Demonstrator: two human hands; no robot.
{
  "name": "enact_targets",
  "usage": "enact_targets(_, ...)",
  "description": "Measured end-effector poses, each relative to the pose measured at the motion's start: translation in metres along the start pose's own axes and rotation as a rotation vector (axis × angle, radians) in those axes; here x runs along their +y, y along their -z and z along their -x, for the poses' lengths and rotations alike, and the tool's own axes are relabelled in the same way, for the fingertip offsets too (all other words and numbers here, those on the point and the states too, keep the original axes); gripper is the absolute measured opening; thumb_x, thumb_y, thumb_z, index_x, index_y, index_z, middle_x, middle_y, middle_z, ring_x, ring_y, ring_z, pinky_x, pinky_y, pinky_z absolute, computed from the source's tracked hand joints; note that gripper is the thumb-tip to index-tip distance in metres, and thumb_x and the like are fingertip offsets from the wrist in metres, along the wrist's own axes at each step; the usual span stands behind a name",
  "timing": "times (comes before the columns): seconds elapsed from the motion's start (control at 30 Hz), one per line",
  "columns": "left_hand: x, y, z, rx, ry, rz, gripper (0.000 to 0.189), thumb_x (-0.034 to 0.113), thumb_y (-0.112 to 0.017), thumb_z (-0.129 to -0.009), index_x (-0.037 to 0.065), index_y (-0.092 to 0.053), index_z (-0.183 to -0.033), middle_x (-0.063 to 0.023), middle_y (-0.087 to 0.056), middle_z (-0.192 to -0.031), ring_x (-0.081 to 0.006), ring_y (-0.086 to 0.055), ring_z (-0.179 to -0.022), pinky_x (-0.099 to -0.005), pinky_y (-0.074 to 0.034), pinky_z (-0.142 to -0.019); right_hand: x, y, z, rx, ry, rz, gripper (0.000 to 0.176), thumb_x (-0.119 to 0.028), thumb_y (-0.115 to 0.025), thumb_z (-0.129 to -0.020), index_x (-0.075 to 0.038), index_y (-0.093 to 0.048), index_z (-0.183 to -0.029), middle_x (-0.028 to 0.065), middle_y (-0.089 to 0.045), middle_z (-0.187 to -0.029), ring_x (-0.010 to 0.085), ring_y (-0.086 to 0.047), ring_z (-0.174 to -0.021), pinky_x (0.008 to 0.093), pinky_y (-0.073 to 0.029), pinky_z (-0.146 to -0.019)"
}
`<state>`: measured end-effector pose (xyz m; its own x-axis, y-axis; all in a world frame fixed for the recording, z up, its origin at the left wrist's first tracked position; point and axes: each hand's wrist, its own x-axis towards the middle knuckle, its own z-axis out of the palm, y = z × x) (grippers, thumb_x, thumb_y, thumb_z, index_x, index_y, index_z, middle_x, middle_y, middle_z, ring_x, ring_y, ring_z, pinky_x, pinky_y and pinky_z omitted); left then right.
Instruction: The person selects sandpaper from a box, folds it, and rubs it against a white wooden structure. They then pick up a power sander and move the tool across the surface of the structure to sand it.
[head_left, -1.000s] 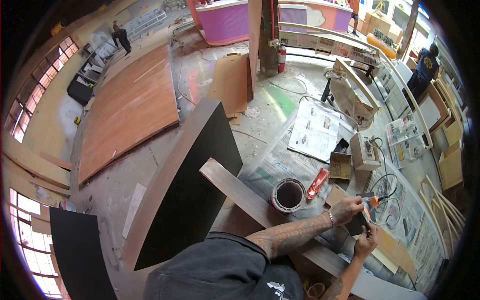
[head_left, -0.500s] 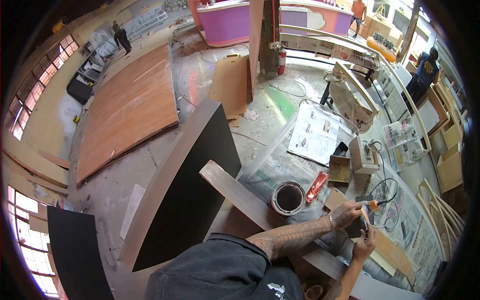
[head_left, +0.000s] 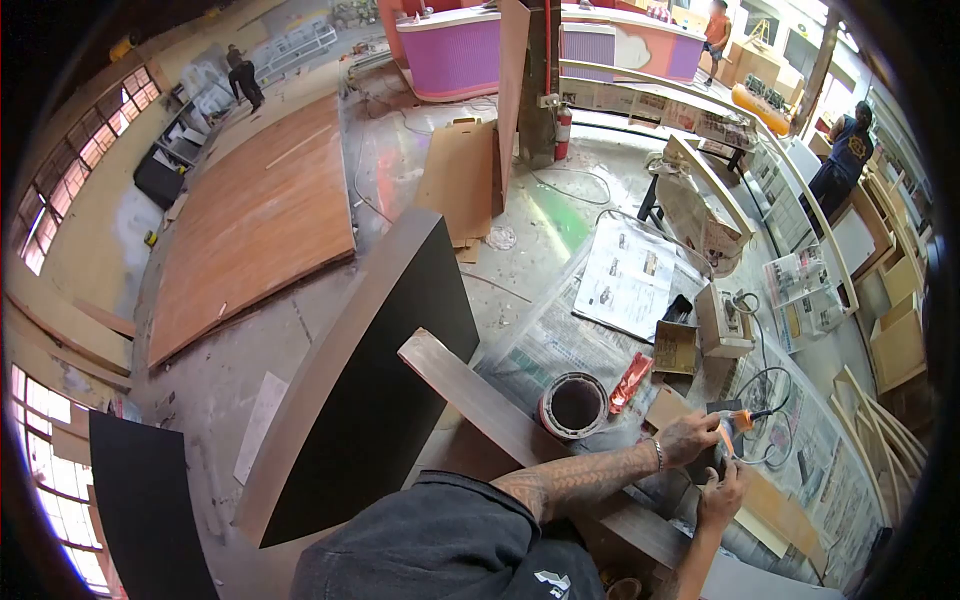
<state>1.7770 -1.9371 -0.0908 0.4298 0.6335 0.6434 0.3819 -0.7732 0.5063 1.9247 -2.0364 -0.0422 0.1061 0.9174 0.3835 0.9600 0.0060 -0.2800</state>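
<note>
My left hand point(head_left: 688, 440), with a bracelet at the wrist, is closed around the near end of an orange corded tool point(head_left: 742, 420); the kind of tool is not clear. A black cable point(head_left: 775, 400) runs from it to the right. Just below, my right hand point(head_left: 720, 495) has its fingers drawn together at the lower end of an orange strip; what they grip is partly hidden. To the left of the hands stands an open can point(head_left: 575, 405) with dark contents. Beside the can lies a crumpled red wrapper point(head_left: 630, 382).
A long grey-brown board point(head_left: 480, 395) runs under my left arm. A large black curved panel point(head_left: 380, 400) stands to the left. Printed sheets point(head_left: 625, 272), an open brown box point(head_left: 676, 347) and a wooden box point(head_left: 724, 320) lie ahead. Other people point(head_left: 848, 160) are farther off.
Both hands have shifted slightly around the orange tool, and the dark piece between them shows less. The view has tilted a little. A distant person at the left bends lower.
</note>
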Motion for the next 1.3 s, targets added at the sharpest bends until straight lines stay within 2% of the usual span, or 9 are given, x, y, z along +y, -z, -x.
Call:
enact_targets(0.07, 0.001, 0.0, 0.0, 0.009, 0.004, -0.012, 0.02, 0.009, -0.062, -0.079, 0.005, -0.061, -0.099, -0.0114, -0.057, -0.1, -0.0313, -0.061, -0.091, -0.0389, -0.053, -0.081, 0.005, -0.003, -0.002, -0.002, 0.0, -0.008, 0.031, -0.004, -0.072, -0.078, 0.0, -0.066, -0.108, 0.0171, -0.06, -0.104, 0.0389, -0.058, -0.1, 0.047, -0.047, -0.087)
enact_targets(0.13, 0.003, 0.0, -0.002, -0.092, 0.065, 0.014, 0.02, 0.009, -0.063, -0.078, 0.004, -0.061, -0.097, -0.0121, -0.057, -0.102, -0.0316, -0.061, -0.092, -0.0397, -0.053, -0.081, 0.008, -0.008, -0.002, 0.013, -0.017, -0.004, 0.031, -0.003, -0.072, -0.077, -0.001, -0.066, -0.107, 0.0172, -0.06, -0.103, 0.0389, -0.059, -0.1, 0.0467, -0.047, -0.086)
enact_targets(0.2, 0.003, 0.0, -0.004, -0.123, 0.04, 0.058, 0.019, 0.009, -0.064, -0.078, 0.003, -0.061, -0.096, -0.0124, -0.057, -0.103, -0.0316, -0.061, -0.093, -0.0396, -0.053, -0.082, 0.013, -0.005, -0.006, -0.082, -0.036, -0.086, 0.035, -0.003, -0.073, -0.077, -0.001, -0.065, -0.111, 0.0193, -0.062, -0.105, 0.0404, -0.06, -0.1, 0.0457, -0.049, -0.088)
enact_targets(0.3, 0.003, 0.007, -0.007, -0.166, 0.011, 0.049, 0.02, 0.01, -0.067, -0.077, 0.003, -0.061, -0.095, -0.0127, -0.058, -0.104, -0.0315, -0.061, -0.095, -0.039, -0.052, -0.083, 0.001, 0.003, -0.011, -0.052, -0.048, -0.091, 0.029, -0.003, -0.073, -0.076, -0.003, -0.066, -0.104, 0.0173, -0.062, -0.098, 0.0397, -0.061, -0.093, 0.0459, -0.049, -0.08)
enact_targets(0.43, 0.007, 0.015, -0.009, -0.177, 0.015, 0.044, 0.024, 0.011, -0.071, -0.075, 0.003, -0.062, -0.095, -0.0123, -0.058, -0.105, -0.0308, -0.062, -0.096, -0.038, -0.052, -0.084, -0.003, 0.007, -0.013, -0.046, -0.063, -0.091, 0.026, -0.003, -0.073, -0.075, -0.003, -0.066, -0.1, 0.0162, -0.06, -0.095, 0.0386, -0.06, -0.09, 0.0464, -0.048, -0.077)
enact_targets(0.6, 0.002, 0.01, -0.01, -0.165, -0.028, 0.025, 0.022, 0.01, -0.07, -0.075, 0.006, -0.063, -0.095, -0.0106, -0.06, -0.101, -0.0287, -0.062, -0.089, -0.0375, -0.053, -0.08, -0.002, 0.002, -0.014, 0.022, -0.041, -0.054, 0.026, -0.002, -0.076, -0.07, -0.004, -0.068, -0.095, 0.0132, -0.061, -0.093, 0.0353, -0.06, -0.092, 0.0455, -0.049, -0.08)
enact_targets(0.9, 0.01, 0.01, -0.013, -0.167, 0.033, -0.122, 0.013, 0.012, -0.065, -0.077, 0.009, -0.065, -0.09, -0.0074, -0.061, -0.097, -0.0268, -0.061, -0.088, -0.0391, -0.051, -0.077, -0.006, 0.007, -0.017, -0.017, -0.036, -0.05, 0.027, 0.0, -0.075, -0.071, -0.001, -0.066, -0.096, 0.0147, -0.061, -0.093, 0.036, -0.06, -0.091, 0.045, -0.048, -0.08)
enact_targets(1.07, 0.012, 0.008, -0.017, -0.173, 0.018, -0.17, 0.008, 0.015, -0.064, -0.078, 0.01, -0.067, -0.084, -0.0046, -0.061, -0.095, -0.0252, -0.059, -0.093, -0.0392, -0.047, -0.082, -0.002, 0.006, -0.019, -0.008, -0.027, -0.078, 0.022, 0.0, -0.072, -0.069, -0.004, -0.066, -0.09, 0.0137, -0.061, -0.088, 0.0366, -0.059, -0.09, 0.0468, -0.047, -0.078)
enact_targets(1.3, 0.011, 0.003, -0.017, -0.14, -0.031, -0.163, 0.008, 0.014, -0.063, -0.078, 0.009, -0.068, -0.082, -0.0058, -0.061, -0.092, -0.0254, -0.059, -0.093, -0.0393, -0.047, -0.084, 0.001, 0.005, -0.02, -0.039, -0.039, -0.084, 0.019, -0.001, -0.071, -0.069, -0.003, -0.064, -0.086, 0.0147, -0.061, -0.088, 0.0372, -0.06, -0.088, 0.0473, -0.047, -0.077)
